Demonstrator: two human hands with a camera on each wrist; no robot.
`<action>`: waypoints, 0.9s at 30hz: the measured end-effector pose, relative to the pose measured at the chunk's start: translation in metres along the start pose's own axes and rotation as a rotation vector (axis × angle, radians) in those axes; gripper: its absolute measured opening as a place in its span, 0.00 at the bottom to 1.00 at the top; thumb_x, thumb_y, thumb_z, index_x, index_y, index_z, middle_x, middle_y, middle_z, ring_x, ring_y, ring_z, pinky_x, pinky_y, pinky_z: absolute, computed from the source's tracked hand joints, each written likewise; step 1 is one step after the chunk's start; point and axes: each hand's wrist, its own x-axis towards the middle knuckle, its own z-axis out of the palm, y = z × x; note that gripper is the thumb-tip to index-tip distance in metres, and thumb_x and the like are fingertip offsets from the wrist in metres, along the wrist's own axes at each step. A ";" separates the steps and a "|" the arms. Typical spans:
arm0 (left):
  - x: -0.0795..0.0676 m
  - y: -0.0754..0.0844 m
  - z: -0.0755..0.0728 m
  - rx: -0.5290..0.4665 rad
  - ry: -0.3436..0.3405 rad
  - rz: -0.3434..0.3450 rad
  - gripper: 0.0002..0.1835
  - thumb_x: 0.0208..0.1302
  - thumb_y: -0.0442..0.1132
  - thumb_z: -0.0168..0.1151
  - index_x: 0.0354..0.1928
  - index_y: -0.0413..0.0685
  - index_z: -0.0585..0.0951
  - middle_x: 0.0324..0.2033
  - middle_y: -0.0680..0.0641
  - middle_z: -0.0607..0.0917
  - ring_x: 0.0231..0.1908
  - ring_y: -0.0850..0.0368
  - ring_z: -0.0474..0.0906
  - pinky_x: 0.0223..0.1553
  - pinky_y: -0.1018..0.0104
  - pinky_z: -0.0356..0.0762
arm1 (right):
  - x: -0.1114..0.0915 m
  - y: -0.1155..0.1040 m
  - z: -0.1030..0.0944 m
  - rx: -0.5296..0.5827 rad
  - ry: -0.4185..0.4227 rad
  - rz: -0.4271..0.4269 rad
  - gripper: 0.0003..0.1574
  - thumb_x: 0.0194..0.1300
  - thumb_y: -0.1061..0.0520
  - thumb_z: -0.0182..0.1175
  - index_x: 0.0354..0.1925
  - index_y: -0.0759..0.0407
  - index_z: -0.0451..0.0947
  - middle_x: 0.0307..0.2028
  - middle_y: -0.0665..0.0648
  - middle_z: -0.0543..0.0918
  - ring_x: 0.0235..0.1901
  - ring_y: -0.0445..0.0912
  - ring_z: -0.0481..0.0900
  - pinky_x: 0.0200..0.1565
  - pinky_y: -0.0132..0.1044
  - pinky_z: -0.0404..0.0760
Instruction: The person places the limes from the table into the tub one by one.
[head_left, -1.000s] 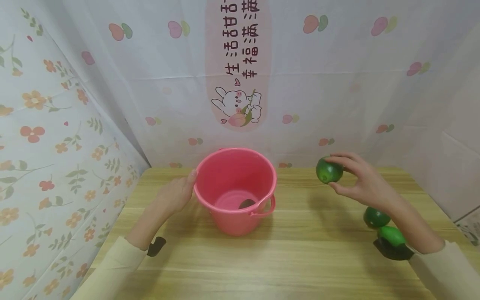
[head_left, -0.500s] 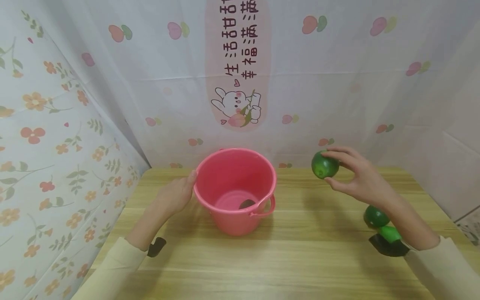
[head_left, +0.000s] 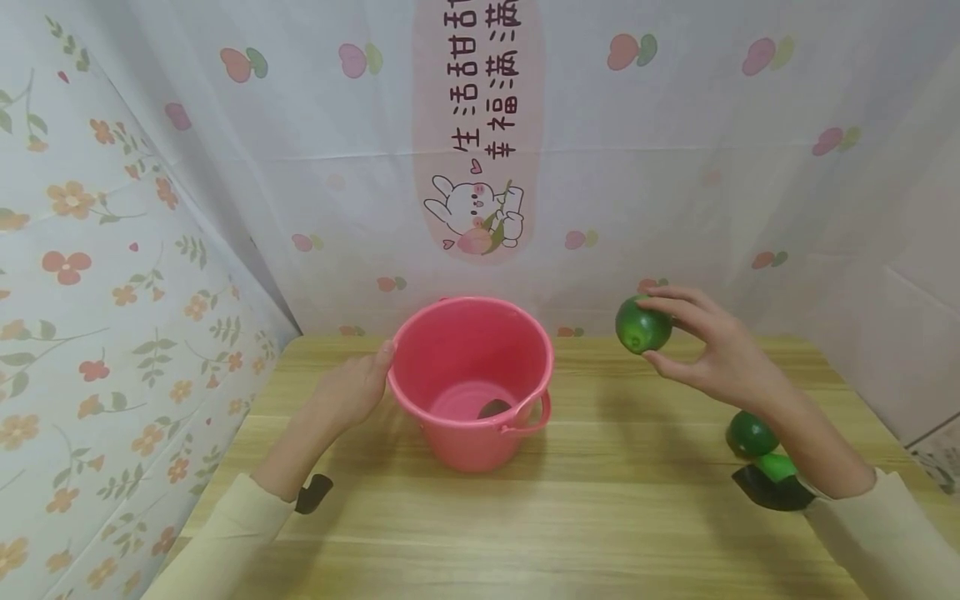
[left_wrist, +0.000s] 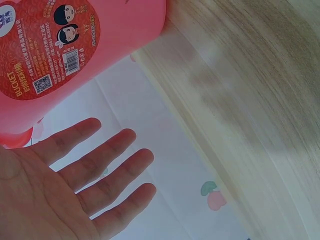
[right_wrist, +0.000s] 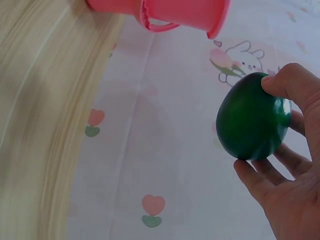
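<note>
My right hand (head_left: 708,337) pinches a glossy dark green, avocado-like fruit (head_left: 641,327) between thumb and fingers, above the back right of the table. The right wrist view shows this fruit (right_wrist: 252,117) as egg-shaped, gripped at its sides. A pink bucket (head_left: 480,442) stands upright left of centre, its mouth facing up. Inside, a dark rounded thing (head_left: 494,407) lies at the bottom, partly hidden by the front wall. My left hand (head_left: 356,387) touches the bucket's left rim with its thumb. In the left wrist view its fingers (left_wrist: 112,172) are spread and straight beside the bucket.
Another dark green fruit (head_left: 750,433) and a bright green thing (head_left: 776,467) lie on the wooden table (head_left: 480,542) at the right, partly behind my right forearm. The bucket's handle (head_left: 536,421) hangs at its front right. A printed curtain (head_left: 622,192) closes off the back.
My right hand has carried the green fruit slightly left and upward, nearer to the bucket. The left hand and the bucket stay in place.
</note>
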 end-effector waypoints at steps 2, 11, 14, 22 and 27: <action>0.000 0.000 0.000 0.003 0.002 -0.002 0.46 0.79 0.65 0.15 0.55 0.47 0.84 0.55 0.40 0.83 0.57 0.37 0.79 0.55 0.34 0.73 | 0.003 -0.002 0.000 0.011 0.005 -0.009 0.50 0.39 0.75 0.79 0.63 0.63 0.76 0.66 0.60 0.71 0.64 0.51 0.71 0.57 0.25 0.71; 0.000 0.002 -0.001 0.002 -0.001 -0.004 0.46 0.78 0.65 0.15 0.57 0.46 0.83 0.57 0.39 0.83 0.58 0.37 0.78 0.56 0.34 0.72 | 0.011 -0.008 0.001 0.024 0.027 -0.004 0.48 0.41 0.75 0.79 0.63 0.63 0.77 0.64 0.62 0.72 0.61 0.39 0.71 0.57 0.25 0.71; 0.000 0.001 -0.001 0.001 -0.003 -0.009 0.46 0.78 0.65 0.15 0.58 0.46 0.83 0.57 0.39 0.83 0.58 0.37 0.78 0.56 0.34 0.72 | 0.014 -0.010 0.002 0.012 0.027 -0.004 0.47 0.42 0.74 0.79 0.63 0.62 0.77 0.63 0.61 0.72 0.59 0.43 0.73 0.57 0.25 0.72; 0.000 0.001 0.000 0.013 -0.006 -0.016 0.47 0.78 0.66 0.14 0.56 0.45 0.83 0.55 0.38 0.83 0.57 0.36 0.78 0.55 0.34 0.73 | 0.023 -0.016 0.005 -0.009 0.023 -0.026 0.46 0.43 0.71 0.78 0.63 0.61 0.77 0.63 0.62 0.73 0.57 0.54 0.74 0.56 0.24 0.72; 0.001 0.001 -0.001 0.014 -0.009 -0.018 0.47 0.77 0.66 0.14 0.57 0.45 0.83 0.54 0.39 0.84 0.56 0.36 0.79 0.55 0.34 0.73 | 0.028 -0.020 0.008 0.003 0.022 -0.043 0.45 0.44 0.71 0.78 0.63 0.61 0.77 0.63 0.61 0.74 0.58 0.54 0.73 0.56 0.24 0.72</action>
